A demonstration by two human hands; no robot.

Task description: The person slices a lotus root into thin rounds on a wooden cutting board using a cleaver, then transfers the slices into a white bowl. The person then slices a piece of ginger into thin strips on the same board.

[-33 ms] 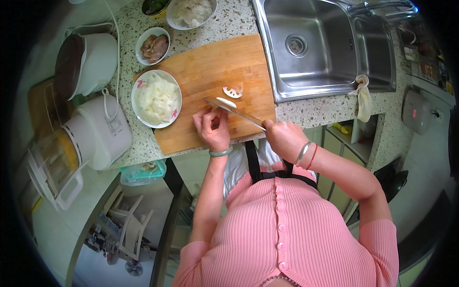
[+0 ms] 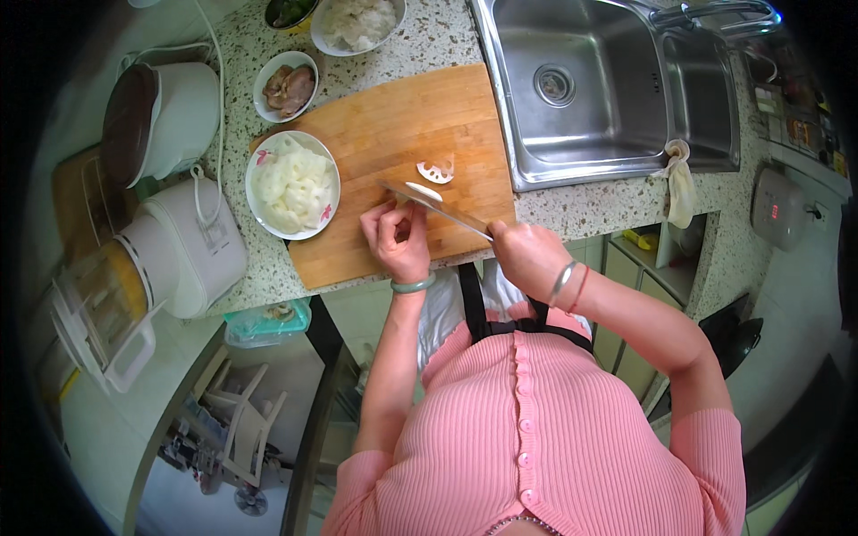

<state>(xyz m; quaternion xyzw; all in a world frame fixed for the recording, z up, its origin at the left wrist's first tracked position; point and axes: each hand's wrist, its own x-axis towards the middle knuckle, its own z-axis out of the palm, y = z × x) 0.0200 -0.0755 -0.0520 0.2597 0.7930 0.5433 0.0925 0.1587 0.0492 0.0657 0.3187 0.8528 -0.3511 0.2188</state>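
Note:
My right hand [image 2: 527,256] grips the handle of a kitchen knife [image 2: 453,214], its blade slanting up and left over the wooden cutting board [image 2: 393,116]. My left hand [image 2: 399,243] is closed with bent fingers against the near side of the blade, steadying a piece of lotus root that the fingers mostly hide. Along the blade's far side lies a thin white lotus root slice [image 2: 424,191]. Another lotus root slice with holes [image 2: 436,169] rests flat just beyond it. A flowered plate [image 2: 332,212] piled with pale lotus root slices [image 2: 293,183] stands on the board's left side.
Beyond the board are a small bowl of meat [image 2: 288,87], a bowl of white shredded food [image 2: 357,25] and a container of greens [image 2: 290,11]. A steel sink [image 2: 590,89] lies right. White appliances [image 2: 183,241] stand left; a cloth [image 2: 679,192] hangs at the counter edge.
The knife and my right hand have shifted very slightly to the left. My left hand and the slices stay where they were.

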